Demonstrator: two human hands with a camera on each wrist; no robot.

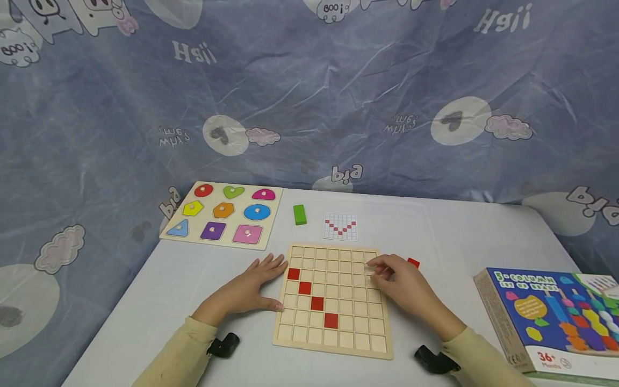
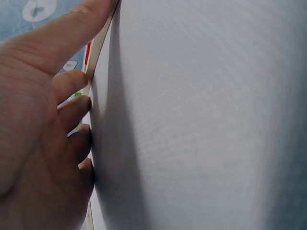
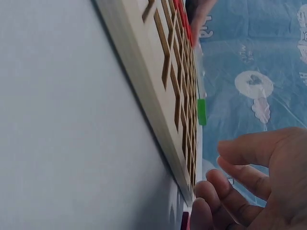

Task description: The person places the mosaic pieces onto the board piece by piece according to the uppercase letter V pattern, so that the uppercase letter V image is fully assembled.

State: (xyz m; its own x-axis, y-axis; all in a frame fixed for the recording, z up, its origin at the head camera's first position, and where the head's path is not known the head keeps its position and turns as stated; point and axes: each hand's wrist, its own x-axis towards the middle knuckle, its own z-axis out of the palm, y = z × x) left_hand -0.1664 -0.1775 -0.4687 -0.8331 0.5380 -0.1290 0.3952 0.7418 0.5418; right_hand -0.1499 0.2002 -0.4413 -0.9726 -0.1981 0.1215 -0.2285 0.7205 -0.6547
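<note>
A wooden grid board (image 1: pixel 358 339) lies on the table, with several red square tiles (image 1: pixel 316 303) set diagonally in its left half. My left hand (image 1: pixel 249 286) is spread at the board's left edge, thumb and fingertips against the rim; the left wrist view shows the thumb (image 2: pixel 62 36) along that edge. Over the board's right edge, my right hand (image 1: pixel 403 282) has its fingers loosely bent, thumb and forefinger apart. No object shows between the fingers (image 3: pixel 240 153) in the right wrist view. Just behind that hand is a red piece (image 1: pixel 413 263), partly hidden.
Beyond the board lie a small card (image 1: pixel 340 227) printed with a red V on a grid and a green block (image 1: pixel 300 214). A shape puzzle board (image 1: pixel 213 247) with knobbed pieces is at back left. At right sits a toy box (image 1: pixel 522 322). A patterned cloth (image 1: pixel 309 97) hangs behind the table.
</note>
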